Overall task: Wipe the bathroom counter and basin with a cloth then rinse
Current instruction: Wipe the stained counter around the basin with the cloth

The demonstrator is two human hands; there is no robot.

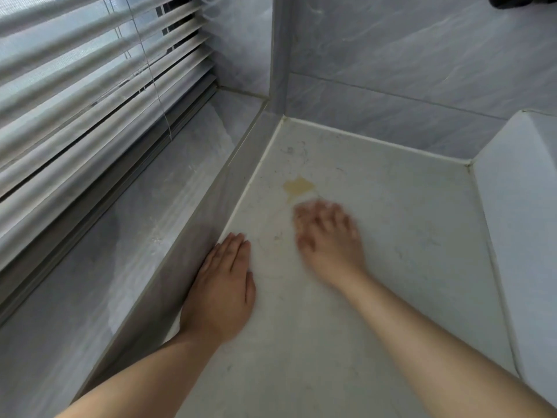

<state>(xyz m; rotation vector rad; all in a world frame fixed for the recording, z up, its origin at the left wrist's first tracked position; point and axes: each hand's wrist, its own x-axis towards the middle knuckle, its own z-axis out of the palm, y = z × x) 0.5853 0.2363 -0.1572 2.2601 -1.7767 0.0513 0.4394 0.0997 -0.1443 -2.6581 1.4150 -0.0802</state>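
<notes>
We laid our left hand (224, 285) flat, fingers straight, on the table (391, 251) beside the window ledge (135, 236), probably as a brace. Our right hand (327, 233), blurred and fingers spread, hovered just below the yellow stain (298, 187), apparently aiming there. We saw neither cloth nor basin.

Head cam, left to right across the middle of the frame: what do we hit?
Window blinds → grey sill → left hand, flat on the counter → right hand, motion-blurred → white raised block at the right edge.
</notes>
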